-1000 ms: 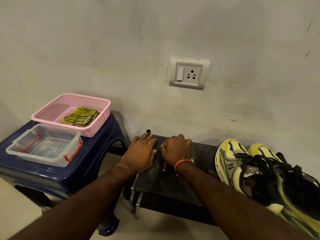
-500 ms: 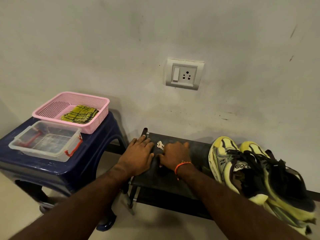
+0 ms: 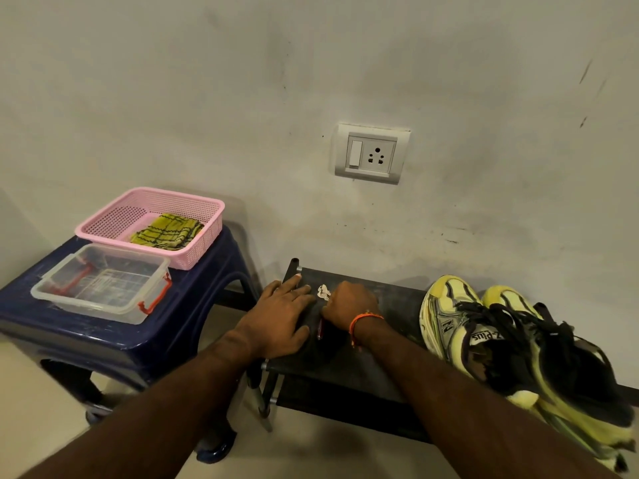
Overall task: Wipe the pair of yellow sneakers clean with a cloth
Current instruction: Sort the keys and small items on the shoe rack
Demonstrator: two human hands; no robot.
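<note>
**While pressed to the rack, well apart from the cloth**

While lying palm-down on the left end of the black rack (image 3: 349, 371), left hand (image 3: 280, 316) spread flat: fingers straight and close together, tips reaching toward the wall, clamped on nothing. Just beside it, right hand (image 3: 349, 304), knuckles up, fingers bent down toward the rack top. Cannot tell whether those fingers grip anything, since the fingertips are hidden under the hand itself. Orange thread (image 3: 364, 319) tied round the right wrist. Between the two hands, a small white scrap (image 3: 324, 292) on the rack surface, and nearer the camera a thin red object (image 3: 320, 328) (too small to identify) showing in the gap.

On the right end of the same rack, near the right forearm but not touched by either hand: pair of yellow sneakers (image 3: 446, 326), side by side and touching, toes toward the wall, black laces loose across the tongues, heels hanging past the front edge.

Off to the left, well apart from both hands: blue stool (image 3: 193, 305) carrying a pink basket (image 3: 207, 233) at the back and a clear box (image 3: 100, 288) with red clasps in front. Folded inside the basket, at its right side: yellow-green checked cloth (image 3: 166, 231).

Above the rack, on the pale scuffed wall: white switch and socket plate (image 3: 371, 153).
</note>
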